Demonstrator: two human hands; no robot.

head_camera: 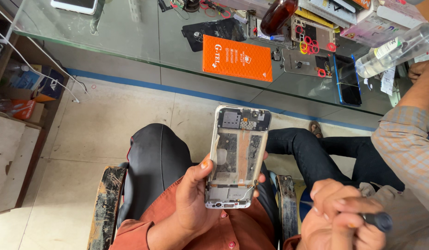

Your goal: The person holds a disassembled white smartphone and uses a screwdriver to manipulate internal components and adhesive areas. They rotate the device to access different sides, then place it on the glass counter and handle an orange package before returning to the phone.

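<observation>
The left hand (193, 194) comes up from about 7 o'clock and holds an opened phone (237, 157) upright in the middle of the view, its back cover off and the inner parts facing the camera, which looks like a way to keep the inside in plain sight. The fingers (203, 169) are closed narrowly around the phone's lower half: the thumb lies along its left edge, and other fingertips show at its right edge. The phone is lifted clear of the black seat (152, 162) below it and well apart from the glass bench (131, 37) at 12 o'clock, where an orange packet (237, 58), phone parts with red rubber bands (309, 44) and a clear bottle (395, 51) lie. At 5 o'clock the right hand (337, 215) is curled shut on a small black-handled tool (379, 221), likely a screwdriver, held low and ready beside the phone but not touching it; its tip is hard to make out. At 3 o'clock another person's checked sleeve (402, 143) reaches toward the bench.
</observation>
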